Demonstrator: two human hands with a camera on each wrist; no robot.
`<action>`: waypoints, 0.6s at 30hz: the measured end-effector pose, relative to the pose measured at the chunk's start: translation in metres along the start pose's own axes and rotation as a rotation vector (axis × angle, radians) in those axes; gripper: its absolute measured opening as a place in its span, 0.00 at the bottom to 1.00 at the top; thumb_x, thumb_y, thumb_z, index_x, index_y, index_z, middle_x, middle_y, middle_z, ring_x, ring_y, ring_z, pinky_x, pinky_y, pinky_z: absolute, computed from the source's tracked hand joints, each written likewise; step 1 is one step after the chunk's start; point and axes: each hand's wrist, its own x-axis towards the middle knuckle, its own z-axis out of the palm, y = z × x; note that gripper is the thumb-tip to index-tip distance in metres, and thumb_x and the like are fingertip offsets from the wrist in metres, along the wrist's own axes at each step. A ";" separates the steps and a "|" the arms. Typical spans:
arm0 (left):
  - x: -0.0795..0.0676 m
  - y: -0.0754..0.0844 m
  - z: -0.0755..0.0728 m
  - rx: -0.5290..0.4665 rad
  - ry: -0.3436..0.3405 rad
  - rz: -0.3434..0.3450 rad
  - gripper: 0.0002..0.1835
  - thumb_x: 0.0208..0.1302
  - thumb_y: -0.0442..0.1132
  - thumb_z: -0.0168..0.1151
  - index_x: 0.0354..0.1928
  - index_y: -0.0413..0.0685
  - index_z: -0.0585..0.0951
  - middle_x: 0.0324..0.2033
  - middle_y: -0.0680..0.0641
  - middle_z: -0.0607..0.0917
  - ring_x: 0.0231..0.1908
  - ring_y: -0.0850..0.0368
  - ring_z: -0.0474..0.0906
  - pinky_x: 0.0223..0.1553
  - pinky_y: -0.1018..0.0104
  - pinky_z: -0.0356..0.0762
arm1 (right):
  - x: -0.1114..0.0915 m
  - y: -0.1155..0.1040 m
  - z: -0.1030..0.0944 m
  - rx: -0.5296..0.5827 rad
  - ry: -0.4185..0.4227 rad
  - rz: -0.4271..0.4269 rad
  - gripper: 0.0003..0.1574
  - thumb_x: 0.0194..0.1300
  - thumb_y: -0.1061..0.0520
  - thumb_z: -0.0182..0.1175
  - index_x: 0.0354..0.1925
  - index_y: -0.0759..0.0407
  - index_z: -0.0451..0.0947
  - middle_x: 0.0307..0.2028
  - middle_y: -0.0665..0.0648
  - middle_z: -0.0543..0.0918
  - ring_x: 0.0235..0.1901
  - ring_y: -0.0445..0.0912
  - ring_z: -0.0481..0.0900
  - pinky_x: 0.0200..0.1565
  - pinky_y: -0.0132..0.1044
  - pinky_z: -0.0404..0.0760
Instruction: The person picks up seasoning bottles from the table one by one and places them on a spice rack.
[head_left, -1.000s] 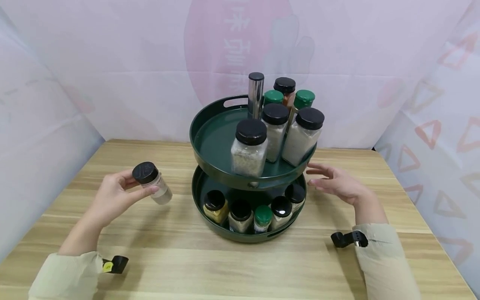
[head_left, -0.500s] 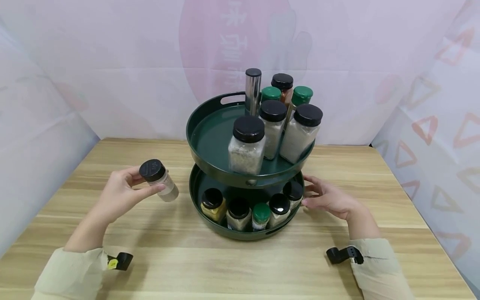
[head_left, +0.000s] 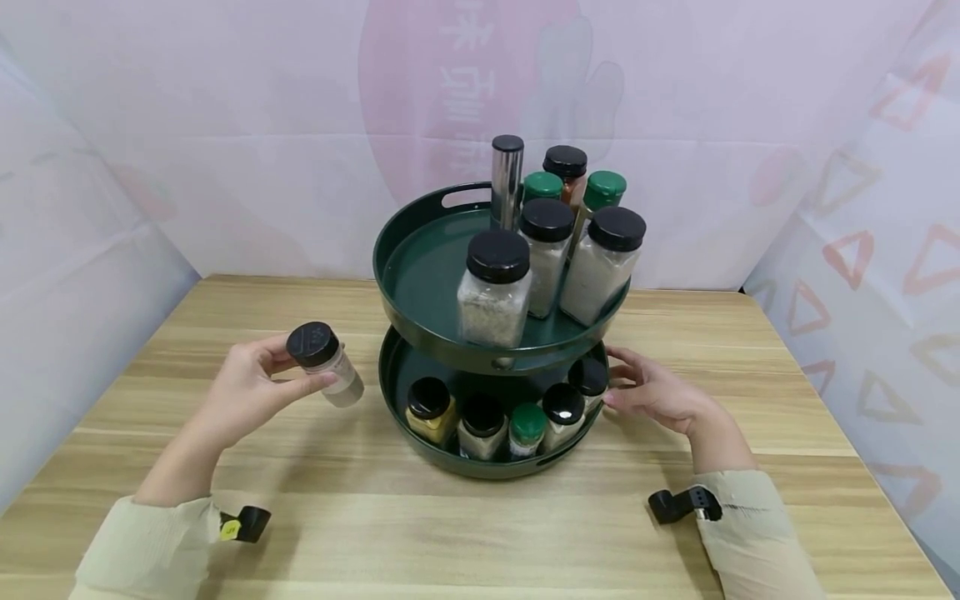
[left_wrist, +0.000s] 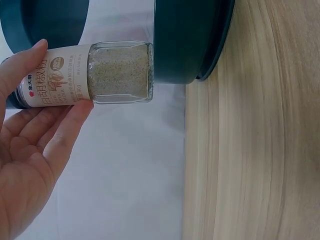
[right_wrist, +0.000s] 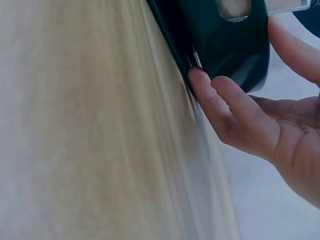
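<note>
My left hand point(head_left: 251, 392) pinches a glass pepper shaker point(head_left: 326, 364) by its neck and label, with thumb and fingers on either side. The shaker has a black cap and a pale label, and grey-beige powder shows in the left wrist view. It is tilted, held above the table left of a dark green two-tier turntable rack point(head_left: 442, 354). On the rack's right side, my right hand point(head_left: 660, 396) holds the lower tray's edge. In the right wrist view, the thumb is at the rim and the fingertips point(right_wrist: 200, 76) touch the tray's lower edge.
The upper tray point(head_left: 420, 267) carries several tall jars point(head_left: 495, 292) and a metal cylinder point(head_left: 507, 183), mostly on its right. Several small jars point(head_left: 482, 425) line the lower tray's front. A wooden table point(head_left: 450, 542) lies below, with white printed cloth point(head_left: 262, 167) around.
My left hand has brought the shaker rightward, closer to the rack. My right hand has moved in from beside the lower tray onto its edge. The lower jars have lately shifted slightly right.
</note>
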 end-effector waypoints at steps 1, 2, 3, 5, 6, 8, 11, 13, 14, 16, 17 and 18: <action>0.000 0.000 0.001 0.000 -0.001 -0.001 0.18 0.60 0.38 0.73 0.51 0.44 0.84 0.43 0.67 0.86 0.47 0.79 0.80 0.47 0.83 0.77 | 0.000 0.000 0.000 0.007 -0.003 -0.004 0.58 0.68 0.65 0.60 0.78 0.62 0.30 0.71 0.77 0.51 0.53 0.40 0.75 0.53 0.30 0.79; -0.001 0.001 0.001 0.002 -0.003 -0.002 0.18 0.60 0.38 0.73 0.51 0.44 0.84 0.43 0.67 0.86 0.47 0.79 0.80 0.47 0.82 0.78 | 0.001 0.000 -0.001 0.017 -0.005 -0.006 0.58 0.68 0.66 0.59 0.78 0.62 0.30 0.71 0.77 0.51 0.52 0.40 0.75 0.53 0.29 0.79; -0.001 0.001 0.002 0.003 -0.005 -0.003 0.18 0.59 0.38 0.73 0.51 0.44 0.85 0.43 0.67 0.86 0.47 0.79 0.80 0.47 0.83 0.78 | 0.001 0.001 -0.001 0.027 -0.008 -0.011 0.58 0.68 0.66 0.59 0.78 0.62 0.30 0.71 0.78 0.50 0.52 0.39 0.76 0.52 0.29 0.80; -0.002 0.001 0.003 0.008 -0.005 -0.006 0.18 0.59 0.39 0.73 0.51 0.45 0.85 0.43 0.67 0.86 0.47 0.80 0.79 0.47 0.83 0.78 | 0.002 0.001 -0.002 0.047 -0.012 -0.014 0.57 0.69 0.67 0.58 0.78 0.62 0.29 0.71 0.77 0.49 0.51 0.38 0.76 0.52 0.28 0.80; -0.002 0.001 0.003 0.008 -0.005 -0.009 0.18 0.59 0.39 0.73 0.51 0.45 0.85 0.43 0.67 0.86 0.47 0.80 0.79 0.47 0.82 0.78 | 0.003 0.001 -0.003 0.056 -0.015 -0.016 0.57 0.69 0.67 0.57 0.78 0.62 0.29 0.72 0.77 0.48 0.51 0.38 0.76 0.52 0.28 0.80; -0.003 0.001 0.004 0.012 0.000 -0.006 0.17 0.59 0.38 0.73 0.51 0.45 0.85 0.42 0.67 0.86 0.47 0.80 0.79 0.47 0.83 0.77 | 0.003 0.002 -0.003 0.082 -0.025 -0.021 0.57 0.69 0.68 0.56 0.78 0.62 0.28 0.72 0.77 0.46 0.50 0.37 0.76 0.52 0.28 0.80; -0.004 0.002 0.005 0.006 0.006 -0.004 0.17 0.58 0.38 0.74 0.50 0.46 0.85 0.42 0.69 0.86 0.46 0.80 0.79 0.47 0.83 0.77 | 0.005 0.002 -0.004 0.110 -0.041 -0.026 0.57 0.70 0.68 0.56 0.78 0.62 0.27 0.73 0.77 0.44 0.50 0.36 0.77 0.52 0.27 0.80; -0.004 0.003 0.007 0.001 0.008 0.000 0.17 0.58 0.37 0.74 0.50 0.46 0.85 0.41 0.69 0.86 0.46 0.79 0.80 0.47 0.82 0.78 | 0.005 0.002 -0.005 0.126 -0.048 -0.026 0.57 0.70 0.68 0.55 0.78 0.61 0.26 0.73 0.77 0.42 0.50 0.36 0.77 0.51 0.26 0.80; -0.004 0.004 0.007 -0.003 0.009 0.003 0.17 0.58 0.37 0.74 0.50 0.46 0.86 0.41 0.69 0.86 0.46 0.79 0.80 0.47 0.82 0.78 | 0.005 0.002 -0.006 0.132 -0.050 -0.027 0.57 0.70 0.69 0.55 0.78 0.62 0.26 0.73 0.77 0.42 0.50 0.36 0.77 0.51 0.26 0.80; -0.004 0.005 0.008 -0.014 0.011 0.014 0.17 0.57 0.36 0.74 0.50 0.45 0.86 0.41 0.69 0.86 0.46 0.79 0.80 0.46 0.82 0.78 | 0.006 0.002 -0.007 0.145 -0.048 -0.031 0.57 0.70 0.69 0.55 0.78 0.62 0.26 0.73 0.76 0.41 0.49 0.36 0.77 0.50 0.25 0.81; -0.004 0.006 0.009 -0.019 0.012 0.022 0.17 0.57 0.36 0.74 0.50 0.45 0.86 0.41 0.70 0.86 0.46 0.79 0.80 0.46 0.82 0.78 | 0.006 0.002 -0.007 0.154 -0.047 -0.034 0.57 0.70 0.70 0.55 0.78 0.62 0.26 0.73 0.75 0.41 0.49 0.36 0.78 0.50 0.25 0.81; -0.004 0.007 0.009 -0.024 0.011 0.031 0.17 0.57 0.35 0.74 0.50 0.45 0.86 0.42 0.69 0.86 0.46 0.78 0.81 0.46 0.82 0.78 | 0.007 0.002 -0.008 0.163 -0.045 -0.038 0.56 0.69 0.70 0.54 0.78 0.62 0.27 0.73 0.75 0.40 0.48 0.36 0.78 0.50 0.25 0.81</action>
